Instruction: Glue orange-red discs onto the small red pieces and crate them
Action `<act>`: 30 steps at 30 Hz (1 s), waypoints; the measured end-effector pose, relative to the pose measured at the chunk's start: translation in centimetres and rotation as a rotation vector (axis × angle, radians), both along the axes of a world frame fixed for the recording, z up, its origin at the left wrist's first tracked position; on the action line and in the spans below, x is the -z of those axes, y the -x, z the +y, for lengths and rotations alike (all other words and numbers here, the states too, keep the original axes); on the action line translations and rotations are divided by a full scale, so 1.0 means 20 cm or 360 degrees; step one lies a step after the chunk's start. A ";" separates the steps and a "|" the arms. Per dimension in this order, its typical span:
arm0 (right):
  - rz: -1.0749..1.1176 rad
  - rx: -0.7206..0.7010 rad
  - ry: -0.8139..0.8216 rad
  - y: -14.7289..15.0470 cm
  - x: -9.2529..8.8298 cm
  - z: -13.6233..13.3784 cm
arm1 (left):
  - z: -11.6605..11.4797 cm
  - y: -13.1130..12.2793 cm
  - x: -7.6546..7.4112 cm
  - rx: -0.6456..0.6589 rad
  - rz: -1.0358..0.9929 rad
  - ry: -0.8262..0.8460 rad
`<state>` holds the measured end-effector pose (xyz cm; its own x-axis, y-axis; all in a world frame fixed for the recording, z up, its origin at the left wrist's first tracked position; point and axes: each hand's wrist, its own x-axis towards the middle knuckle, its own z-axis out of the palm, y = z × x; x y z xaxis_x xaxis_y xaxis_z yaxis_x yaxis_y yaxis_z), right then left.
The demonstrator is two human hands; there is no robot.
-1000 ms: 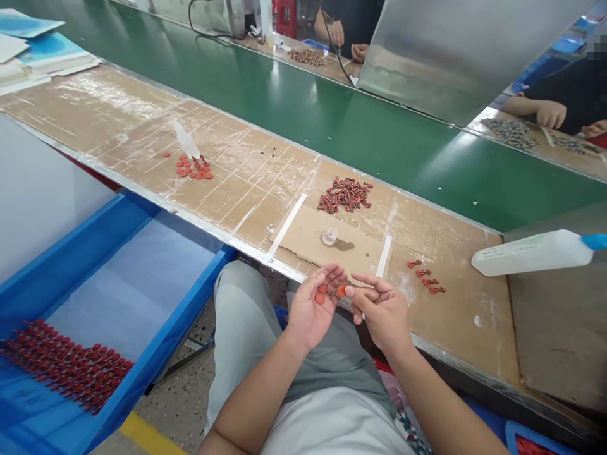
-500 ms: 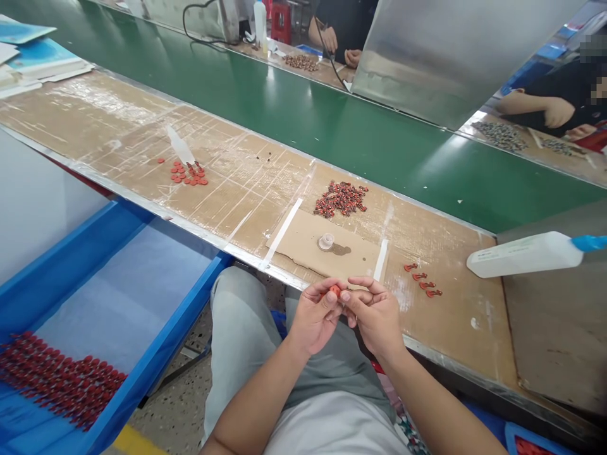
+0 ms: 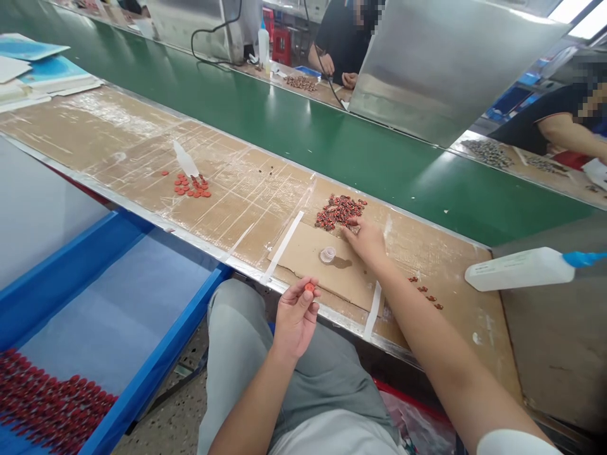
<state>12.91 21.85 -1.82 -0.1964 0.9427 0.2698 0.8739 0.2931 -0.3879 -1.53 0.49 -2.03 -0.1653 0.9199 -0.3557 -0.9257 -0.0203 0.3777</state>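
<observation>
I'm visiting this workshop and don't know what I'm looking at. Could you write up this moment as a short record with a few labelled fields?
Left hand: pinches a small red disc between thumb and fingers
Right hand: reaches to the edge of a heap of small red parts
Beside the hands: a small clear cap on a cardboard sheet
Further off: a white squeeze bottle; a blue tray holding rows of red parts
Others: a co-worker across a green conveyor belt

Pale grey trousers [image 3: 239, 354] sit under a white short-sleeved shirt [image 3: 334, 437].
</observation>
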 end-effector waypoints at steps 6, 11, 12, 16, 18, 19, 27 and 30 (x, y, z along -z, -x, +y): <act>-0.0128 -0.0089 0.0038 -0.02 0.03 0.08 | 0.00 0.01 0.02 0.0003 0.0020 0.0004; -0.0156 -0.0163 0.0108 -0.07 0.01 0.05 | 0.01 0.01 0.04 0.0026 -0.0001 -0.0002; -0.0156 -0.0170 0.0130 -0.08 0.00 0.05 | 0.01 0.01 0.04 0.0030 -0.0007 0.0001; -0.0134 -0.0158 0.0190 -0.09 -0.03 0.03 | 0.01 0.00 0.03 0.0047 -0.0023 0.0013; -0.0123 -0.0150 0.0193 -0.07 -0.02 0.03 | 0.02 0.00 0.03 0.0054 -0.0025 0.0011; -0.0119 -0.0144 0.0191 -0.07 -0.02 0.03 | 0.02 0.00 0.03 0.0057 -0.0026 0.0008; -0.0096 -0.0184 0.0224 -0.04 0.04 0.02 | 0.01 0.01 0.03 0.0059 -0.0027 -0.0009; -0.0113 -0.0187 0.0209 -0.05 0.04 0.01 | 0.00 0.01 0.03 0.0060 -0.0028 -0.0001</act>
